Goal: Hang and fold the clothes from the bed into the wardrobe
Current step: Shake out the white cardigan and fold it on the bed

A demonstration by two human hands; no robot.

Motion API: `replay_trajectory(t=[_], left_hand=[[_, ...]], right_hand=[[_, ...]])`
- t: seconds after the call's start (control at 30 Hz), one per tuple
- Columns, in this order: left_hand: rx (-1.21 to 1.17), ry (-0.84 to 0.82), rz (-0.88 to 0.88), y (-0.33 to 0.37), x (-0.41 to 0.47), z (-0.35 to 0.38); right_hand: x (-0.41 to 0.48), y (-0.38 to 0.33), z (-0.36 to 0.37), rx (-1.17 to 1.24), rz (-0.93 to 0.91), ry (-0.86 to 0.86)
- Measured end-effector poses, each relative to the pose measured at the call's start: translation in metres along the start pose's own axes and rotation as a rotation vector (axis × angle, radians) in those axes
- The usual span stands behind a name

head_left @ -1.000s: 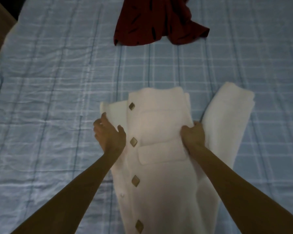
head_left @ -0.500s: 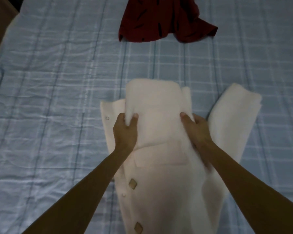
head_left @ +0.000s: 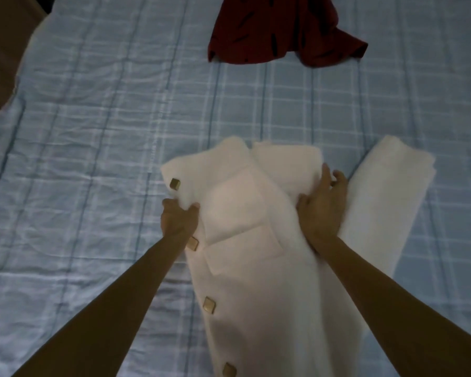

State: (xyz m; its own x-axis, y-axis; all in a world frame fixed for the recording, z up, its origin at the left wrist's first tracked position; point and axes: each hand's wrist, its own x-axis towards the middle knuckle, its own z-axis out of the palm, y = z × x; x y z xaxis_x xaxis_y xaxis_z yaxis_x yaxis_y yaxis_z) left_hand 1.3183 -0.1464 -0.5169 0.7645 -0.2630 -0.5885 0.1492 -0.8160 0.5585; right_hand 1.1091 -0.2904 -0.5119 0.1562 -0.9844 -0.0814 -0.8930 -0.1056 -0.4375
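White coat (head_left: 256, 281) panel is spread back leftward, I see; left hand (head_left: 178, 220) pinches its edge, right hand (head_left: 321, 213) presses flat-fingered: folding barely started.

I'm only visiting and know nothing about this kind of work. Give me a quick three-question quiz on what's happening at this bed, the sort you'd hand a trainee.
1. True or false: the dark red garment lies apart from the white coat, farther up the bed.
2. The left hand pinches: A a hanger; B the coat's buttoned edge; C a pillow.
3. How many gold buttons show on the coat?

Key: 1 true; 2 B; 3 four.
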Motion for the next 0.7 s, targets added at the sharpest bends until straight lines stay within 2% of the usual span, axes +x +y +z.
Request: replay_trajectory(t=[0.07,0.13,0.2,0.23,0.3,0.37,0.5,0.6,0.7], left_hand=[[-0.024,0.002,-0.006,-0.002,0.006,0.001],[-0.09,0.006,-0.023,-0.003,0.009,0.001],[-0.088,0.042,0.009,-0.002,0.009,-0.001],[-0.043,0.078,0.089,-0.003,0.008,-0.003],[-0.008,0.114,0.291,-0.003,0.004,-0.005],[-0.067,0.069,0.393,0.0,-0.002,-0.002],[-0.198,0.049,0.371,0.006,-0.001,0.003],[-0.311,0.055,0.314,0.007,0.004,0.009],[-0.354,0.065,0.283,0.008,0.007,0.015]], right_hand=[[0.003,-0.007,0.004,0.041,-0.26,-0.017],[0.01,-0.014,0.009,0.078,-0.418,-0.227],[0.022,-0.018,0.014,-0.054,-0.449,-0.396],[0.029,-0.021,0.017,-0.121,-0.434,-0.451],[0.043,-0.03,0.022,-0.19,-0.446,-0.516],[0.055,-0.041,0.03,-0.217,-0.525,-0.54],[0.075,-0.07,0.044,-0.175,-0.539,-0.499],[0.074,-0.08,0.046,-0.198,-0.538,-0.312],[0.069,-0.07,0.03,0.015,-0.406,-0.145]])
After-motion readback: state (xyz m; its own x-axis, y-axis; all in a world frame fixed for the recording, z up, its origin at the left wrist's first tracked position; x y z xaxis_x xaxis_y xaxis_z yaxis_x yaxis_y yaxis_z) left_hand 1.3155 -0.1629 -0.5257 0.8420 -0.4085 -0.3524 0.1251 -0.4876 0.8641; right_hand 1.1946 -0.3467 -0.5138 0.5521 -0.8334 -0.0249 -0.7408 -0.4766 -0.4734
